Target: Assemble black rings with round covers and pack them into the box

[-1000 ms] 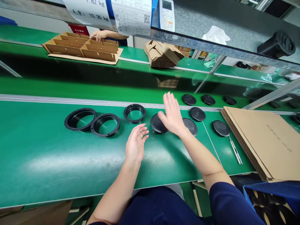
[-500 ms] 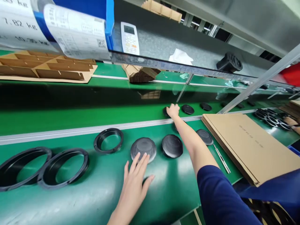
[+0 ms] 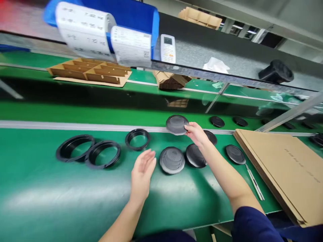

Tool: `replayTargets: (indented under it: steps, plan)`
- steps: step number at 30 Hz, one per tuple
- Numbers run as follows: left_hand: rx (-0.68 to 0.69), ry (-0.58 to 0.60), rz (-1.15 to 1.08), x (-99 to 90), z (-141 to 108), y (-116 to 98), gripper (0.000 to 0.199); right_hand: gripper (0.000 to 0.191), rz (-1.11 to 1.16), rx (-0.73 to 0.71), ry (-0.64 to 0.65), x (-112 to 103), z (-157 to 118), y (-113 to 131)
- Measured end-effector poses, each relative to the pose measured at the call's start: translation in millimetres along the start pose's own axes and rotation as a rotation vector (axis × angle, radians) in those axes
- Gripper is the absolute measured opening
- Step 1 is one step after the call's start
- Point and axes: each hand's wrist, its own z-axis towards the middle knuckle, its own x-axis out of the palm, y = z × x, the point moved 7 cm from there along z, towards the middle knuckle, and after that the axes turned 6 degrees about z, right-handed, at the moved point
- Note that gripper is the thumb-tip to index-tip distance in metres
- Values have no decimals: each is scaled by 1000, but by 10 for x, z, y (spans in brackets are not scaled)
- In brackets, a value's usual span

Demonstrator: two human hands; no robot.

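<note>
My right hand (image 3: pixel 198 134) pinches the right edge of a round black disc (image 3: pixel 177 124), raised over the metal strip of the green bench. Left of a second disc (image 3: pixel 172 160), which lies flat on the mat, my left hand (image 3: pixel 143 173) is raised with its palm turned inward, holding nothing. Another disc (image 3: pixel 195 155) sits partly behind my right wrist, with one more (image 3: pixel 210 137) beyond the forearm. A black ring (image 3: pixel 137 139) lies behind my left hand, and two larger rings (image 3: pixel 103 154) overlap farther left.
Stacked cardboard (image 3: pixel 280 168) and a thin metal tool (image 3: pixel 254 183) lie at the right, near a disc (image 3: pixel 235 154). Above, a shelf (image 3: pixel 237 57) holds a blue bin (image 3: pixel 131 16), a white remote (image 3: pixel 168 49) and a black part (image 3: pixel 276 71).
My right hand has picked up a disc from the rear strip and brought it nearer. My left hand has come off the flat disc and turned its palm. The view has shifted left.
</note>
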Motion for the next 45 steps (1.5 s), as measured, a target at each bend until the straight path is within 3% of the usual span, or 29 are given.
replayTargets:
  steps: [3, 5, 6, 8, 10, 12, 15, 18, 22, 28, 33, 38, 43, 45]
  plan:
    - [-107, 107, -408, 98, 16, -53, 59, 53, 253, 157, 189, 581, -875, -256]
    - [-180, 151, -560, 122, -4, -76, 60, 54, 288, 231, 288, 863, -1351, -390]
    - [-197, 156, -596, 115, -20, -93, 60, 54, 249, 209, 305, 941, -1505, -410]
    - [-196, 158, -618, 92, -56, -141, 60, 54, 46, 14, 246, 950, -1644, -310]
    - [-198, 186, -603, 99, -96, -184, 60, 50, -290, -302, 139, 880, -1685, -58]
    - [-217, 233, -582, 136, -134, -204, 62, 42, -607, -557, 133, 884, -1726, 153]
    - [-234, 292, -580, 192, -178, -207, 67, 42, -849, -708, 228, 930, -1747, 223]
    - [-252, 338, -589, 233, -209, -187, 71, 49, -902, -728, 273, 956, -1737, 140]
    - [-301, 361, -559, 262, -230, -148, 71, 61, -872, -630, 306, 980, -1696, 26]
    - [-316, 319, -585, 221, -172, -157, 72, 74, -659, -562, 305, 987, -1706, 196]
    - [-344, 305, -636, 182, -121, -147, 69, 80, -759, -590, 287, 1018, -1752, 177]
    - [-324, 170, -698, 125, -80, -105, 58, 84, -933, -834, 572, 1273, -1949, 41]
    - [-347, 198, -671, 182, -127, -69, 58, 112, -933, -701, 708, 1420, -1767, 136]
    - [-262, 90, -643, 72, -110, -96, 58, 115, -899, -648, 780, 1544, -1572, 160]
